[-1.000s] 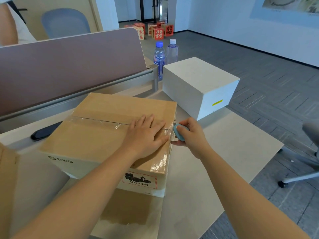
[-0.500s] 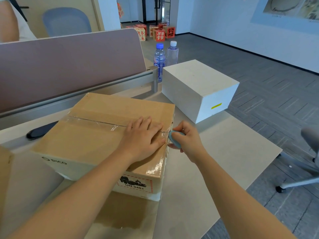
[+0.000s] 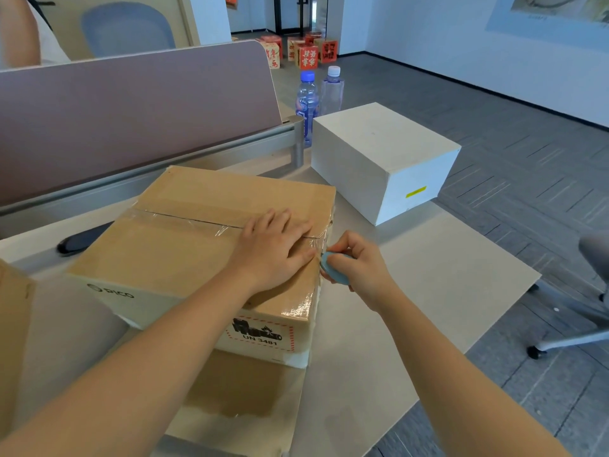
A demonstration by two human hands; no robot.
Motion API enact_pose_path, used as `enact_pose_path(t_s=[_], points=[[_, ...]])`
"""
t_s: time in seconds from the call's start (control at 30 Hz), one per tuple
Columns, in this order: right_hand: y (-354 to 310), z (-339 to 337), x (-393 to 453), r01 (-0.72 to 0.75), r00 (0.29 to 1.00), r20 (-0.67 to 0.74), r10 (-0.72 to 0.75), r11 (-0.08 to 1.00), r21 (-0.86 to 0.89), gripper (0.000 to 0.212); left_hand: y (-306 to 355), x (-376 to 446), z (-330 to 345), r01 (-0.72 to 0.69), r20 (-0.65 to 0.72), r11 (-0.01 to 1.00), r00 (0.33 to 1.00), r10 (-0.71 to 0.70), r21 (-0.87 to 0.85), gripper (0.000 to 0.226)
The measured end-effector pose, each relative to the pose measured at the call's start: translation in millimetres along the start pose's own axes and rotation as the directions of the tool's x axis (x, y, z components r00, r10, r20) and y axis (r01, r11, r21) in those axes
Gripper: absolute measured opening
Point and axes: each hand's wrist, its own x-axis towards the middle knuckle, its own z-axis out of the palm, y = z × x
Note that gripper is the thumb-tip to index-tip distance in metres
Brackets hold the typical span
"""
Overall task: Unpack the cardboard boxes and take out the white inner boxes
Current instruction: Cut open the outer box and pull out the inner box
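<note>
Both hands are at the right end of the cardboard box (image 3: 197, 239). Flat and open, the left hand (image 3: 272, 249) presses down on the box top across the taped seam (image 3: 184, 219). At 3 o'clock from it, the right hand (image 3: 357, 268) curls round a small light-blue cutter (image 3: 334, 267), held against the box's upper right edge where the clear tape folds over; the blade itself is hidden.

That box sits mid-table, near the person, on a flattened sheet of cardboard (image 3: 237, 400). Its flaps are closed and the tape along the seam looks unbroken, so I judge this box is only at the first cut: the seam has yet to be slit, the flaps opened and the inner box lifted out.

At 1 o'clock from it, well apart on the grey table (image 3: 445, 278), stands a white inner box (image 3: 382, 156) with a yellow sticker, probably one already taken out. Part of another brown carton (image 3: 13, 324) shows at 9 o'clock at the frame edge; whether it is unpacked cannot be told.

Two water bottles (image 3: 308, 97) stand at 12 o'clock behind the white box, beside the desk partition (image 3: 131, 107).
</note>
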Motion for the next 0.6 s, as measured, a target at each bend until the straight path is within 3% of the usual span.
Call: enact_pose_path(t_s=[0.33, 0.47, 0.6], points=[[-0.7, -14.1, -3.9, -0.026, 0.997, -0.073, 0.020, 0.996, -0.085, 0.021, -33.6, -11.3, -11.1, -0.077, 0.082, 0.997, 0.994, 0.078, -0.013, 0.075], [-2.3, -19.2, -3.2, -0.043, 0.992, -0.123, 0.015, 0.973, -0.228, 0.010, -26.3, -9.5, -17.9, 0.006, 0.072, 0.989, 0.997, 0.005, -0.146, 0.052], [-8.3, -42.0, -6.7, -0.006, 0.988, -0.147, -0.055, 0.923, -0.385, 0.014, 7.0, -2.7, -21.7, 0.057, -0.004, 0.990, 0.998, -0.058, -0.125, 0.039]])
